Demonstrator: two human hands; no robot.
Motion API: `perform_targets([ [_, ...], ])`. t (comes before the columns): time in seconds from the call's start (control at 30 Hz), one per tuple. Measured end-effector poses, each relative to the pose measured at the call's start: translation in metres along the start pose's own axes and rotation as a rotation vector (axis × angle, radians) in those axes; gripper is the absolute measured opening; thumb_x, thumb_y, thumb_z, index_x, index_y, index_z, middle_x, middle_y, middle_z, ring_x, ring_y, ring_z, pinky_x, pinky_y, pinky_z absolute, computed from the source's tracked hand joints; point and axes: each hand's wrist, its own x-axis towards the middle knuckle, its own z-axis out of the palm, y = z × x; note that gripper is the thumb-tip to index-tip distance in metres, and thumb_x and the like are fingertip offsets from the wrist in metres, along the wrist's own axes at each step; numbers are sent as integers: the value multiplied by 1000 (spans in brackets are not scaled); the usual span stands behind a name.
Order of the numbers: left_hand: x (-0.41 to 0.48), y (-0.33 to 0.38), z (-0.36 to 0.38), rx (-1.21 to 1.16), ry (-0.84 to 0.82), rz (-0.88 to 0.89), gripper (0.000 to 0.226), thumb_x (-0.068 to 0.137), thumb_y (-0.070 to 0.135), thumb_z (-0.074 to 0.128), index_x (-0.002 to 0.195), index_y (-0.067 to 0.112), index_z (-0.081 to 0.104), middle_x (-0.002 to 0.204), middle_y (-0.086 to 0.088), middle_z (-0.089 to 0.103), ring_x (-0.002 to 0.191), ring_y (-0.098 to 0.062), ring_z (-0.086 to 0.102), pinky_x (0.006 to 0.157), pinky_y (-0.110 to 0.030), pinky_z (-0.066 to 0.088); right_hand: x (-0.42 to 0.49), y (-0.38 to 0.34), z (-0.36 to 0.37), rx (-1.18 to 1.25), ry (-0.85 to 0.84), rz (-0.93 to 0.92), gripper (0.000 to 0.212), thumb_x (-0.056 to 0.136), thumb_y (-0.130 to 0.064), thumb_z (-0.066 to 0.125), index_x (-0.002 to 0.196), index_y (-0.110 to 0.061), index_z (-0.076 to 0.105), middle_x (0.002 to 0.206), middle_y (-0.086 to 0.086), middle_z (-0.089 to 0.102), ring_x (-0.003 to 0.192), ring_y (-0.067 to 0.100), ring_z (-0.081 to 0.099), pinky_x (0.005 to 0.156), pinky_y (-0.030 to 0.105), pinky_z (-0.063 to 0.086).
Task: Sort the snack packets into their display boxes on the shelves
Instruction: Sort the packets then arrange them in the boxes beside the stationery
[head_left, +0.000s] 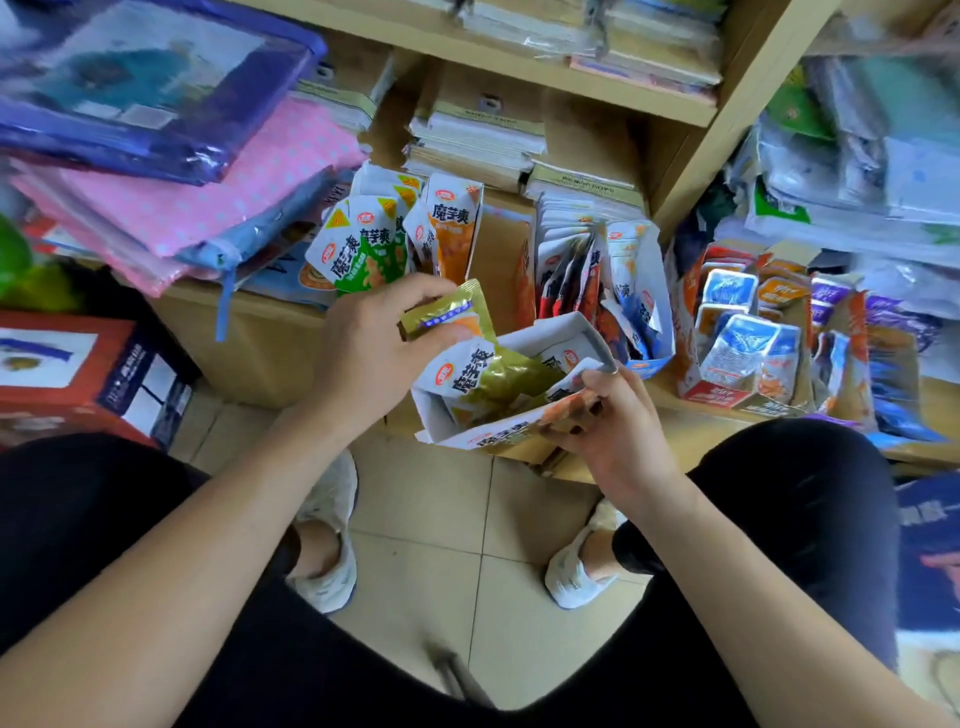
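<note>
My left hand (374, 353) pinches a gold-green snack packet (452, 312) just above a white display box (550, 332). That box is tilted toward me at the shelf's front edge, and my right hand (618, 431) grips its near right side. Inside it lies an olive-and-white packet (488, 376). Behind my left hand stands a group of green and orange packets (400, 239). To the right a box of red and blue packets (597, 275) stands on the shelf.
Further right sit boxes of small blue, orange and purple packets (753, 332). Stacks of notebooks (478, 140) fill the shelf's back. Pink and blue zip bags (171, 182) lie at left, above a red carton (67, 374). My knees and shoes are over the tiled floor (441, 519).
</note>
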Motion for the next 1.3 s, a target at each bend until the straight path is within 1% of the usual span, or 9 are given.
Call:
perform_targets([
  [0.17,5,13,6,54,6,-22,29,85,35,79,112,26,77,95,9,77,79,-12,70,69,-25,53,-3,18,2,-43,95,-42,65,72,-17,74,131,-15,46,96,8,66,76,30,68,81,57,57],
  [0.27,0,26,26,133,-217,4,30,84,35,80,113,28,77,84,17,71,73,-7,66,65,-13,46,-7,26,9,-99,122,-91,73,65,-18,78,131,-21,47,98,3,67,83,34,67,73,48,59],
  [0.37,-8,30,46,25,-560,-12,48,76,45,81,121,41,68,103,16,75,94,-3,69,85,-28,54,-9,32,12,-110,124,-115,73,62,-22,81,128,-21,50,98,3,70,93,32,68,76,44,61],
  [0.57,-4,26,50,-21,-655,-55,25,78,29,85,101,33,77,82,11,73,71,-11,63,64,-32,47,-7,30,7,-119,123,-121,57,70,-12,78,117,-33,52,104,5,71,101,37,68,79,36,60],
  [0.67,-5,24,46,-6,-542,-33,17,82,19,80,97,26,78,81,11,74,71,-11,66,63,-37,51,-8,32,4,-105,116,-140,63,71,-13,77,126,-25,50,98,4,70,90,37,66,79,43,57],
  [0.9,-31,23,32,-200,151,-234,35,80,-3,71,107,18,65,86,3,71,76,-8,69,63,-23,52,-13,6,-2,-94,182,-270,70,71,-10,77,132,-24,46,95,-13,70,92,14,67,79,32,57],
  [1.07,-51,21,46,-401,488,-512,27,89,-5,64,110,12,63,93,3,69,75,-5,64,64,-18,49,-10,-6,2,-164,263,-332,65,69,-13,80,125,-30,50,103,-6,70,98,25,69,95,52,55],
  [1.17,-57,18,51,-467,419,-785,18,93,9,63,97,27,64,86,2,66,67,-11,60,59,-28,49,-10,-4,2,-195,306,-353,62,67,-19,83,119,-34,52,110,6,68,101,34,68,96,62,51],
  [1.3,-70,13,56,-517,160,-865,12,85,24,74,94,18,68,80,2,69,70,-13,63,64,-28,48,-11,2,6,-214,289,-342,72,68,-20,84,130,-25,48,116,10,67,98,23,69,96,60,52],
])
